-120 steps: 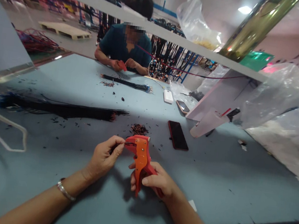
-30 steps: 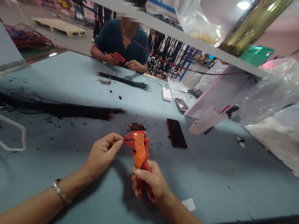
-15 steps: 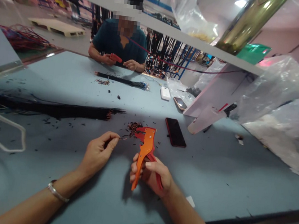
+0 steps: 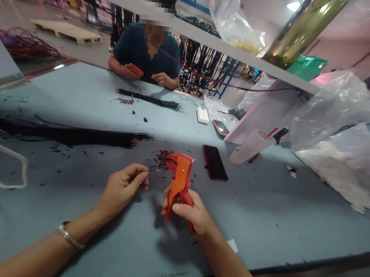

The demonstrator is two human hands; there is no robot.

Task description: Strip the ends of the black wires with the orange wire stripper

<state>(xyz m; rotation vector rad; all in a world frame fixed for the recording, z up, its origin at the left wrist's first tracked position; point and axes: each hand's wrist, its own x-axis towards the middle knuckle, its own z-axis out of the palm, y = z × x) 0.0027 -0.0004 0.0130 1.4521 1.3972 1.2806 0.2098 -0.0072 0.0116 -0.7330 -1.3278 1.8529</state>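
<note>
Between thumb and fingertips, my left hand [image 4: 125,189] pinches a thin dark wire [image 4: 154,170] whose end looks pale. My right hand [image 4: 191,213] is wrapped round the handles of an orange and red wire stripper [image 4: 181,176]. Its jaws point left and sit a short way right of the wire's end, apart from it. Just behind the jaws lies a small heap of cut insulation scraps [image 4: 161,159]. A long bundle of black wires [image 4: 70,135] stretches across the table behind my left hand, with reddish ends at its right.
A dark phone [image 4: 215,162] lies right of the stripper. Across the table [image 4: 99,236] a co-worker [image 4: 148,53] holds a red tool [image 4: 136,70] beside a shorter wire bundle [image 4: 149,100]. A white loop [image 4: 24,168] is at left, plastic bags [image 4: 339,117] at right, and a shelf bar [image 4: 192,27] crosses overhead.
The stripper has turned slightly in my right hand, and its handles look closer together. My left hand stays almost in place, with the wire still pinched. The view has shifted a little.
</note>
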